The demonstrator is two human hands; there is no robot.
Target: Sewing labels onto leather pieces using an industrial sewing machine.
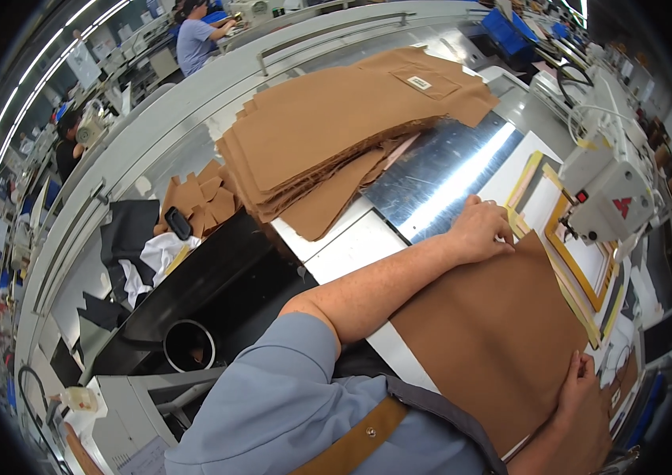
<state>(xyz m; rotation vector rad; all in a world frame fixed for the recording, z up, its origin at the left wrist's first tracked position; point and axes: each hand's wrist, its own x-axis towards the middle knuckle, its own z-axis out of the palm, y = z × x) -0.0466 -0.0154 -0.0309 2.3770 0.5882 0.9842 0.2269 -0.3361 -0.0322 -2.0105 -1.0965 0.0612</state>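
My left hand (482,231) has its fingers curled onto the upper edge of a large brown sheet (486,332), beside a yellow-edged template frame (589,277). At the lower right, my right hand (575,388) grips the same sheet's side edge. The sheet lies on a white work surface. A sewing machine head (605,194) stands over the template, just right of my left hand. A polished metal plate (455,166) lies beyond that hand.
Stacked brown pieces (328,111) lie across the back, with smaller scraps (197,190) and black and white cloth at left. A dark trough with a round opening (189,346) is left of my arm. A monitor (663,332) sits far right. Two other workers (193,43) are beyond the table.
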